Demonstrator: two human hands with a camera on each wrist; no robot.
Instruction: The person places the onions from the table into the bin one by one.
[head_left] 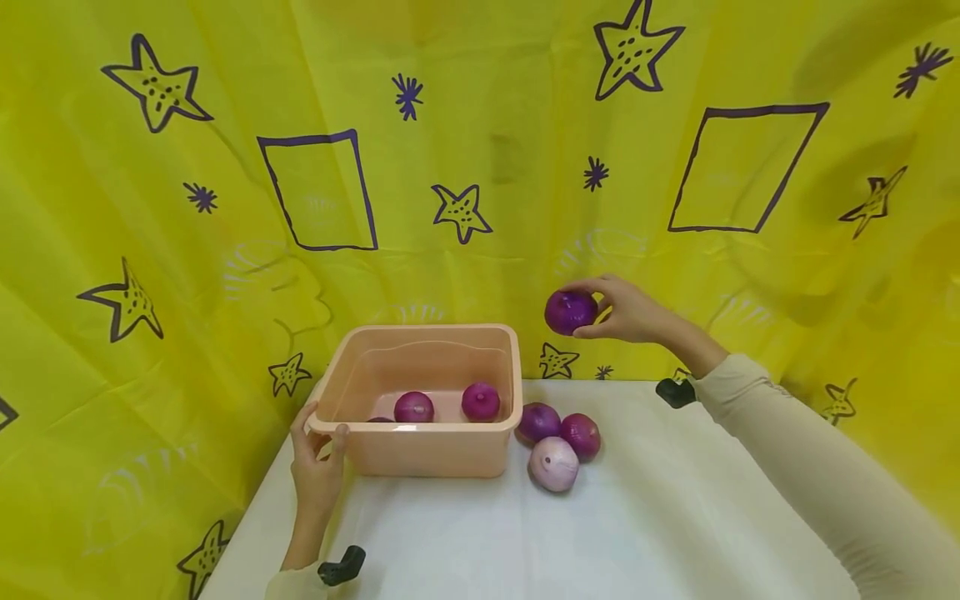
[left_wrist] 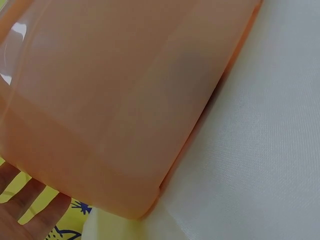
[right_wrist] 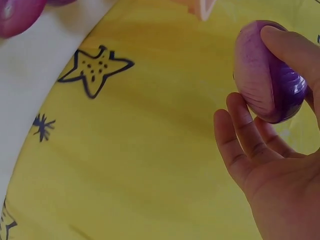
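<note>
The right hand (head_left: 626, 315) pinches a glossy purple onion (head_left: 572, 312) between its thumb and fingers, a narrow grip with the onion filling the gap. That onion is up in the air, right of the peach tub (head_left: 431, 452) and higher than its rim, just in front of the yellow cloth (head_left: 517, 100). The right wrist view shows a paler, streaked side on it, with some of the fingers spread below.

The left hand (head_left: 315, 479) holds the tub at its near left corner, thumb at the near rim and fingers along the left side; the held onion is well apart from this hand.

Inside the tub, one onion (head_left: 414, 407) lies near the middle and another (head_left: 480, 402) towards the right; a sliver of a third shows over the near rim, further left. On the white-covered desk (head_left: 660, 517), just right of the tub and below the right hand, three onions sit clustered: a purple one (head_left: 539, 422) on the far left, a reddish one (head_left: 581, 437) to the right, a pale one (head_left: 553, 464) nearest.
</note>
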